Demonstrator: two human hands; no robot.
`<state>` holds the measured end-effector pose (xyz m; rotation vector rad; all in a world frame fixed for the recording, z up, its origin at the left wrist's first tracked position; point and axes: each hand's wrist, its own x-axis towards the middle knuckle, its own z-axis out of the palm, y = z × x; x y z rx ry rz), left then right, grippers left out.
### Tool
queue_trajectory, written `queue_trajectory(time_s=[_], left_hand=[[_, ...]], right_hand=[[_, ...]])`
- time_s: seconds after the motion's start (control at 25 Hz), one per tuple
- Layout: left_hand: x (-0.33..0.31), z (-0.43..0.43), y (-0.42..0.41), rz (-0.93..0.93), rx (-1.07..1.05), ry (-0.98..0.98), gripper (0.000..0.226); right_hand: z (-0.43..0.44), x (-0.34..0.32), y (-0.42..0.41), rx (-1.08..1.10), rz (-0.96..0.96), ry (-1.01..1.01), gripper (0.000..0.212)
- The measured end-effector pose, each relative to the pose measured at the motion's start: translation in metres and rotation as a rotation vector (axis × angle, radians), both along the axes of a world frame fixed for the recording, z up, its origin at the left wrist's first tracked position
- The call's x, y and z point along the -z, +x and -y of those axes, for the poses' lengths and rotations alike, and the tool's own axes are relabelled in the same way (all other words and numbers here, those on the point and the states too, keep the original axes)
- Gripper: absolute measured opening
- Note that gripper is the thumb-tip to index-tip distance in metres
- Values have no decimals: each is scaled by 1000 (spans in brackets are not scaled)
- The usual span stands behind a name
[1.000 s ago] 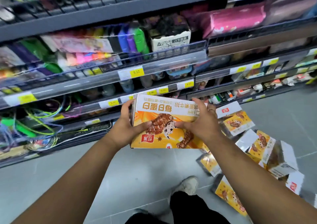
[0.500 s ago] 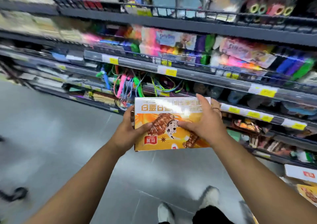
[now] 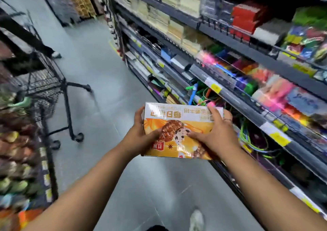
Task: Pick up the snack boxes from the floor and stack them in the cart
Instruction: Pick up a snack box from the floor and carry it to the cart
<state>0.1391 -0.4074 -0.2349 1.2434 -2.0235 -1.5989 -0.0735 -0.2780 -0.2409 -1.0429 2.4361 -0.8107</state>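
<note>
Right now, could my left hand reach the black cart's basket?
Probably not. The left hand grips the snack box with the right hand, and the cart stands apart across the floor. Nothing blocks the way; step closer.

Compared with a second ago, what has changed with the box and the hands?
The person turned left carrying the box; the spilled boxes have left view and the cart now shows at left. Unchanged: left hand and right hand still grip the box's ends.
</note>
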Motion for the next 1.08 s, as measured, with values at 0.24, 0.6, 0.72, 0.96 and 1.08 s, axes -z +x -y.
queue_trajectory(time_s=[0.24, 0.6, 0.72, 0.96, 1.08], left_hand=[[-7, 66, 67, 50, -262, -71, 96], [-9, 235, 227, 91, -471, -112, 99], [-20, 286, 271, 120, -498, -136, 97], [-25, 385, 333, 68, -579, -134, 99], [-24, 439, 357, 65, -639, -147, 99]], right_hand=[[125, -14, 40, -270, -21, 10, 112], [341, -15, 187, -486, -13, 11, 110], [402, -19, 232, -514, -1, 7, 109], [530, -19, 294, -641, 5, -32, 109], [601, -18, 321, -704, -8, -47, 109]])
